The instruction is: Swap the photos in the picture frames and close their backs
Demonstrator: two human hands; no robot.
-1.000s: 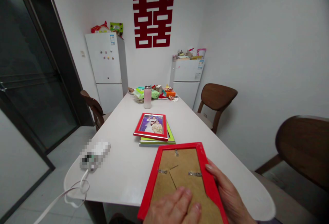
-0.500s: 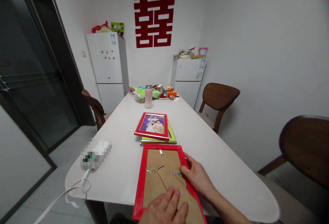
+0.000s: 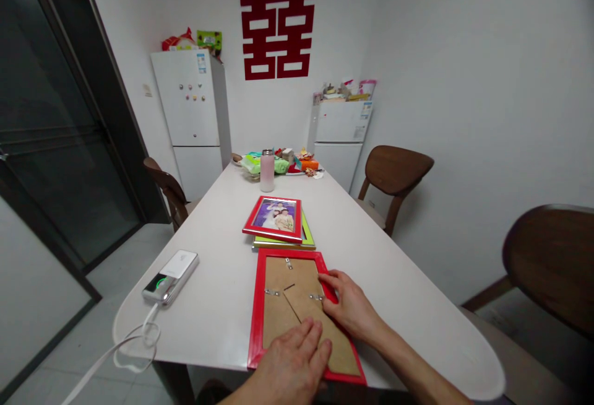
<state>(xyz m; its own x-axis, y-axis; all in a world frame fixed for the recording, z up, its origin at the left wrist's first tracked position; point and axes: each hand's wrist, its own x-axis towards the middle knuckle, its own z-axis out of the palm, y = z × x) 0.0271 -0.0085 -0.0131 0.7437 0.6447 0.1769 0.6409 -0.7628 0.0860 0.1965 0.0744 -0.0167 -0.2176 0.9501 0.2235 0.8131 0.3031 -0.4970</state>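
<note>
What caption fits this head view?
Left hand and right hand rest on a face-down red rectangular picture frame on the white oval table, near two stacked frames.

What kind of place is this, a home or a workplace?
Most likely a dining room in a home: a long white table with wooden chairs, two white fridges against the far wall, and a big red double-happiness character on the wall above them.

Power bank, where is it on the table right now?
In the head view, the power bank lies near the left edge of the white table, left of the face-down red frame, its white cable trailing off the near edge.
</note>
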